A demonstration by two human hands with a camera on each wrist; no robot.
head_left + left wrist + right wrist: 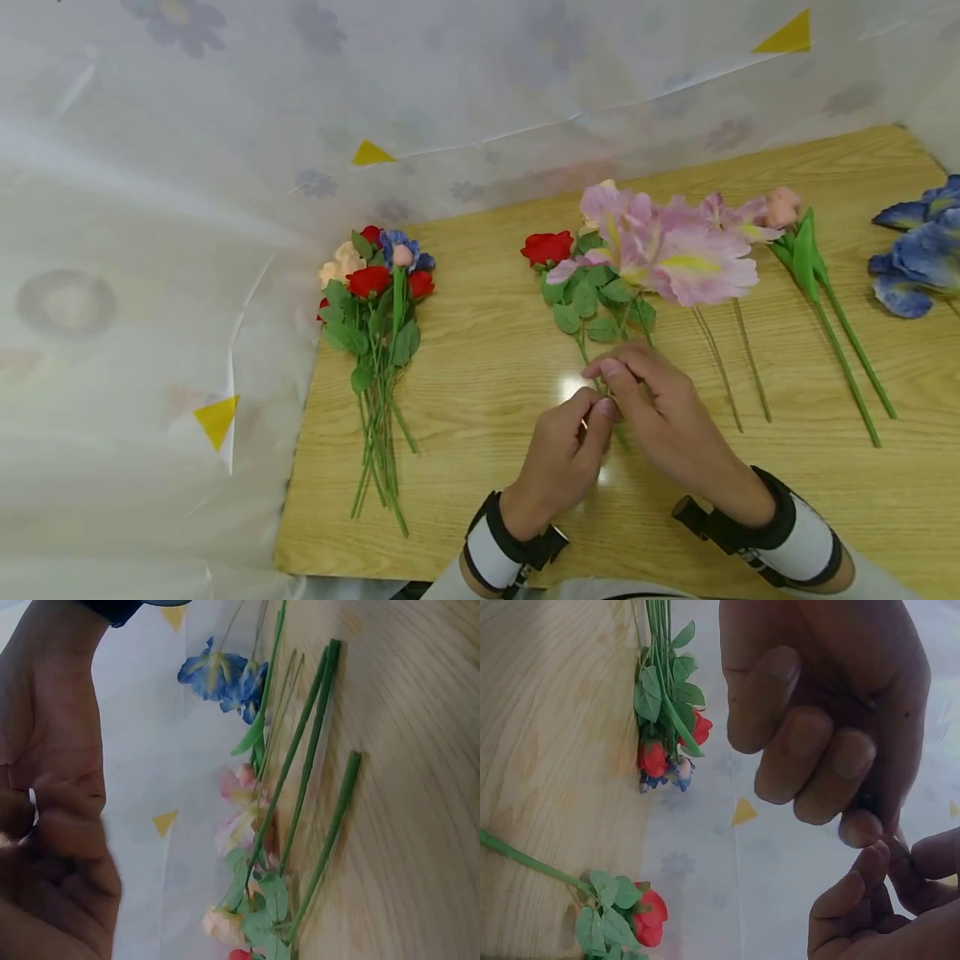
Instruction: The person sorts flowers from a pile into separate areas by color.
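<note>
My left hand [558,454] and right hand [671,421] meet at the fingertips, above the front middle of the table. Both have curled fingers, thumbs drawn toward the forefingers. Whatever may lie between the fingertips is hidden or too thin to make out. Below the hands, green stems [309,761] lie on the wood, apart from the fingers in the left wrist view. They belong to a group with a red rose [547,248], a peach rose [223,924] and green leaves [585,297]. Large pink irises [693,258] lie just beyond, overlapping that group.
A mixed bunch [347,335] of red, peach and blue flowers lies on the wooden table [480,350] at left. Pink tulips [782,208] with long stems lie right of the irises. Blue irises [918,258] are at the far right. Patterned sheeting [480,92] hangs behind.
</note>
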